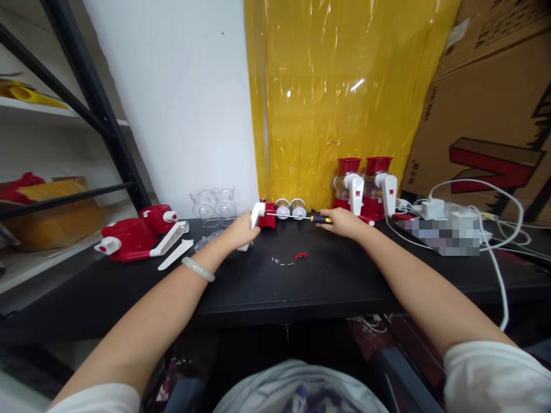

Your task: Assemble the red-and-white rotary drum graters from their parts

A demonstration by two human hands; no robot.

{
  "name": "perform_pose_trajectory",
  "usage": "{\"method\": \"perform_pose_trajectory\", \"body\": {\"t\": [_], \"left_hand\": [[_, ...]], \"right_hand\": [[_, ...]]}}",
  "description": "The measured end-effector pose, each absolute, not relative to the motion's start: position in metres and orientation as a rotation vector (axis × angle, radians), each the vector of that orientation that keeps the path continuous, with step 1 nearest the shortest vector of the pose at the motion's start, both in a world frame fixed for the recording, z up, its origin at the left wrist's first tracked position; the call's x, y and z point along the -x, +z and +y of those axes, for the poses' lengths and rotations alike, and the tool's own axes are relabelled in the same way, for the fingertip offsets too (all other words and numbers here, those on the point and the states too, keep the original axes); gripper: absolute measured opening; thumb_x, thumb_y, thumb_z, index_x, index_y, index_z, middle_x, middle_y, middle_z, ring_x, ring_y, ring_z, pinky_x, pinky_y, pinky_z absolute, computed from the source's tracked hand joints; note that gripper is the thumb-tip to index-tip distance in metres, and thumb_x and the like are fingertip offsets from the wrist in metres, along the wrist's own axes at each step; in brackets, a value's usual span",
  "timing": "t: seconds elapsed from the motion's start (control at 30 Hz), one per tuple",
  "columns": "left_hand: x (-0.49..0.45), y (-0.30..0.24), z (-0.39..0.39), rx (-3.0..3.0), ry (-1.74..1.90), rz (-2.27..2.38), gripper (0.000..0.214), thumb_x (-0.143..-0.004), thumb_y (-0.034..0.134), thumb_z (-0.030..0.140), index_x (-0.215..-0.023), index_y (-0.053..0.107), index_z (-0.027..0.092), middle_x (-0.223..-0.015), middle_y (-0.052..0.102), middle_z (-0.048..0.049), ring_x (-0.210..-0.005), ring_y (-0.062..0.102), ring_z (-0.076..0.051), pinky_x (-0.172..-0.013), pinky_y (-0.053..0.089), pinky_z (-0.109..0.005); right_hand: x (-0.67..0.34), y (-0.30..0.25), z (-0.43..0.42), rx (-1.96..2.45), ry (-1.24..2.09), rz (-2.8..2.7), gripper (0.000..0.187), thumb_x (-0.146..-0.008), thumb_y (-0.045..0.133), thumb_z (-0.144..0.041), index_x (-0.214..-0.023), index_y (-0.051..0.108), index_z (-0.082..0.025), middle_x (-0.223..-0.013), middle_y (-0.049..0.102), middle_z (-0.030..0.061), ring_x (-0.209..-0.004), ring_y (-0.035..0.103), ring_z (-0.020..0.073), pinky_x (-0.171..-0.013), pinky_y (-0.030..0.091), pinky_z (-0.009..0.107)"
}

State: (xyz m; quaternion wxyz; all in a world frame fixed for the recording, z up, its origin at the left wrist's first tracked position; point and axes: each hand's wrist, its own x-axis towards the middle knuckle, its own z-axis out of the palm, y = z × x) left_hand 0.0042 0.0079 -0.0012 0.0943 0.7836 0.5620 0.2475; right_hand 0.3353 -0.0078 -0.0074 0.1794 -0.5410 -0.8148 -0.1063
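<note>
My left hand (240,231) is closed round a white handle part (255,216) joined to a small red piece (268,217), held on the black table (267,287). My right hand (340,222) grips a screwdriver (321,218) with a black and yellow handle. Its thin shaft runs left and its tip meets the white and red part. A few small screws (282,262) and a little red bit (300,255) lie on the table between my arms.
Two red and white assembled units (365,186) stand at the back right, clear plastic cups (214,203) at the back middle, and red and white loose parts (138,236) at the left. White chargers and cables (465,215) lie right. A shelf rack stands left.
</note>
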Motion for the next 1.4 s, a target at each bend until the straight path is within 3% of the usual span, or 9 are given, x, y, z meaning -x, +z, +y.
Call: {"method": "perform_pose_trajectory", "body": {"t": [0.27, 0.53, 0.87, 1.4], "left_hand": [[-0.004, -0.002, 0.007, -2.381, 0.683, 1.641, 0.03, -0.077, 0.05, 0.021, -0.105, 0.047, 0.012, -0.074, 0.065, -0.005, -0.052, 0.063, -0.018, -0.052, 0.046, -0.027], [-0.004, 0.007, 0.002, -2.512, 0.688, 1.729, 0.027, -0.077, 0.052, 0.024, -0.101, 0.049, 0.014, -0.082, 0.065, -0.0084, -0.069, 0.065, -0.022, -0.06, 0.046, -0.029], [-0.003, 0.006, 0.0, -2.593, 0.649, 1.73, 0.031, -0.077, 0.05, 0.027, -0.105, 0.05, 0.013, -0.09, 0.065, -0.0122, -0.075, 0.064, -0.025, -0.062, 0.045, -0.032], [-0.002, 0.008, -0.001, -2.657, 0.612, 1.769, 0.029, -0.08, 0.049, 0.029, -0.105, 0.048, 0.014, -0.092, 0.065, -0.0125, -0.078, 0.065, -0.026, -0.063, 0.045, -0.031]], "right_hand": [[-0.341, -0.012, 0.001, 1.411, 0.136, -2.345, 0.03, -0.08, 0.059, -0.048, -0.08, 0.059, -0.018, -0.075, 0.063, 0.0023, -0.068, 0.058, 0.0157, -0.06, 0.038, 0.025], [-0.338, -0.007, -0.005, 1.441, 0.398, -2.336, 0.043, -0.074, 0.058, -0.06, -0.075, 0.057, -0.017, -0.067, 0.054, -0.0011, -0.061, 0.05, 0.0132, -0.056, 0.035, 0.025], [-0.338, -0.003, -0.013, 1.518, 0.761, -2.269, 0.049, -0.069, 0.063, -0.066, -0.076, 0.052, -0.019, -0.054, 0.044, -0.0055, -0.043, 0.041, 0.0085, -0.038, 0.031, 0.022], [-0.339, -0.007, -0.013, 1.462, 0.975, -2.2, 0.049, -0.066, 0.066, -0.066, -0.073, 0.051, -0.02, -0.052, 0.047, -0.0062, -0.039, 0.038, 0.0066, -0.038, 0.027, 0.022]]}}
